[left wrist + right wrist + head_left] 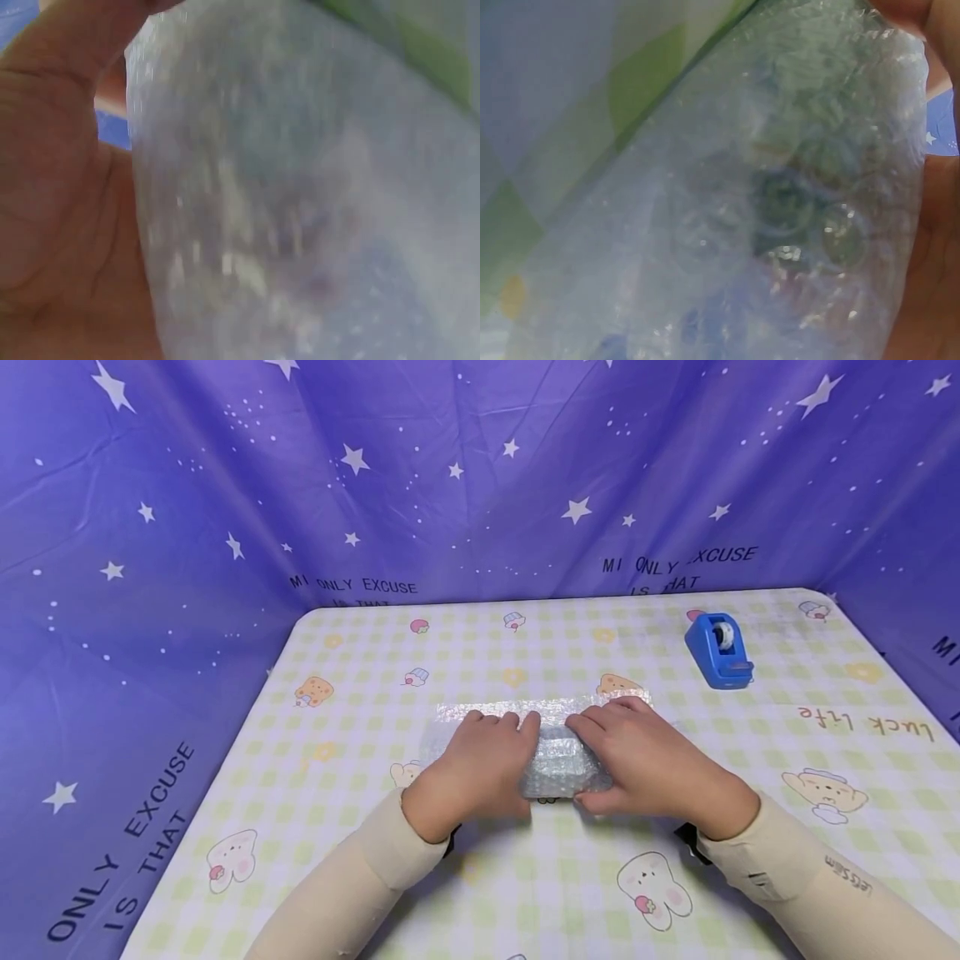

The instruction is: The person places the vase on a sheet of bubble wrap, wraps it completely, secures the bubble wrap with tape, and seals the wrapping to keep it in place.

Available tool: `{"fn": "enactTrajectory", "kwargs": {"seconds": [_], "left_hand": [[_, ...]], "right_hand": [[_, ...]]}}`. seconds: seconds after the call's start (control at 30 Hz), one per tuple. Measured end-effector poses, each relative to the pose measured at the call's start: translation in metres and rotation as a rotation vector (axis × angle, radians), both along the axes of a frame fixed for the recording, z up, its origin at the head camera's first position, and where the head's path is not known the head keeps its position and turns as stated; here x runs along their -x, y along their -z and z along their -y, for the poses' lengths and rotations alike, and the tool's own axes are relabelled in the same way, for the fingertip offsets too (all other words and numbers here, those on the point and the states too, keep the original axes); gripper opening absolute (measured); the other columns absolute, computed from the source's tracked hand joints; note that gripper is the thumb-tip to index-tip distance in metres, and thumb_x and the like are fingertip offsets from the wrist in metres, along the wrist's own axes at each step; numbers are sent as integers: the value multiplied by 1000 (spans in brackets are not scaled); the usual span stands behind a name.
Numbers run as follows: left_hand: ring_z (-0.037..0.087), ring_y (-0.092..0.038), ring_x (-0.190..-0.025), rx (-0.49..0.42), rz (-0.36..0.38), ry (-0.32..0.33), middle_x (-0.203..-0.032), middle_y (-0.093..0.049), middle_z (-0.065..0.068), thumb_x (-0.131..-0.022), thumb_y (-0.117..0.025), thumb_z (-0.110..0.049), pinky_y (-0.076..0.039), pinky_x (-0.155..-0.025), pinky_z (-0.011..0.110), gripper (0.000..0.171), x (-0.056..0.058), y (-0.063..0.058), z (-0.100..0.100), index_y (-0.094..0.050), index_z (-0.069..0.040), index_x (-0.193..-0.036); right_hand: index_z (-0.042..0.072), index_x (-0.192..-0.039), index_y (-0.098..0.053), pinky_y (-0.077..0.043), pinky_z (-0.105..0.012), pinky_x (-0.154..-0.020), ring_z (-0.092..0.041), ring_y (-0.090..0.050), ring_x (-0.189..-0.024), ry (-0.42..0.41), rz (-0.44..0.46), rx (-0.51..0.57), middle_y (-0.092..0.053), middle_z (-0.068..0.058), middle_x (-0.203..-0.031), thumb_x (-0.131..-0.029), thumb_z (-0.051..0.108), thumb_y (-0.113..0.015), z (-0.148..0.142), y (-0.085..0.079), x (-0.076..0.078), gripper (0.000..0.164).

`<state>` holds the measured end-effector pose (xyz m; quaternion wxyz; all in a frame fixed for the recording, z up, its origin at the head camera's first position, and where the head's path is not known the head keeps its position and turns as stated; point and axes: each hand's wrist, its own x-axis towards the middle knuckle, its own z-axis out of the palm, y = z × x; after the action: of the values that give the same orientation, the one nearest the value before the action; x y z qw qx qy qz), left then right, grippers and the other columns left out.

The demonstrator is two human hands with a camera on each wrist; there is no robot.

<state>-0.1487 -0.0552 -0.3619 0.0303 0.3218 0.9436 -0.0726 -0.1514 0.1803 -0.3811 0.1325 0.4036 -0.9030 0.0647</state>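
A clear bubble-wrap bundle (561,758) lies across the middle of the table, folded or rolled into a long shape. My left hand (487,762) grips its left part from above, fingers over the far side and thumb at the near side. On the right part, my right hand (641,758) holds it the same way, with a short gap between the hands. Both wrist views show the wrap (255,195) close up and blurred against the palms. Dark greenish patches show through the bubble wrap (780,202) in the right wrist view; what they are I cannot tell.
A blue tape dispenser (718,652) with a roll of tape stands at the back right. The table wears a green-and-white checked cloth (352,843) with cartoon prints. Purple star-patterned curtains (465,502) hang behind and at both sides.
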Motion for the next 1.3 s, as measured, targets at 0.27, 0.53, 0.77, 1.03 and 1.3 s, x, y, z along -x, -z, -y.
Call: {"fn": "enactTrajectory", "kwargs": {"seconds": [0.27, 0.53, 0.77, 1.03, 1.3], "left_hand": [[30, -66, -101, 64, 70, -98, -110, -66, 3, -64, -85, -64, -46, -92, 48, 91, 6, -6, 10, -51, -13, -132], [28, -63, -85, 79, 158, -183, -91, -62, -1, -56, -89, -69, -40, -87, 46, 86, 8, -9, 15, -52, -18, -114], [25, -63, -79, 81, 230, -276, -85, -64, -3, -52, -92, -69, -41, -91, 49, 94, 12, -16, 27, -55, -16, -120], [26, -65, -86, 100, 246, -357, -93, -67, -2, -46, -92, -73, -37, -101, 55, 106, 17, -30, 46, -56, -13, -125], [33, -56, -132, 37, 32, -125, -145, -58, 9, -51, -82, -85, -40, -110, 56, 134, 4, -23, 23, -42, -10, -154]], "right_hand": [[1, -126, -64, -45, -52, -102, -25, -66, -102, 12, 14, -9, -70, -8, -108, -66, 58, -83, -1, -1, -1, 85], [1, -127, -64, -44, -53, -102, -25, -66, -102, 18, 24, -7, -70, -8, -109, -65, 58, -83, 0, -1, -1, 86], [2, -127, -64, -44, -54, -103, -26, -66, -101, 31, 30, -7, -71, -8, -109, -64, 58, -84, 1, 0, -1, 87], [2, -126, -63, -44, -52, -101, -28, -66, -98, 27, 9, 2, -70, -7, -106, -65, 58, -83, 0, 1, 0, 85], [1, -124, -64, -45, -51, -100, -27, -66, -97, 23, 8, 12, -70, -7, -104, -65, 58, -83, 1, 2, 0, 84]]}}
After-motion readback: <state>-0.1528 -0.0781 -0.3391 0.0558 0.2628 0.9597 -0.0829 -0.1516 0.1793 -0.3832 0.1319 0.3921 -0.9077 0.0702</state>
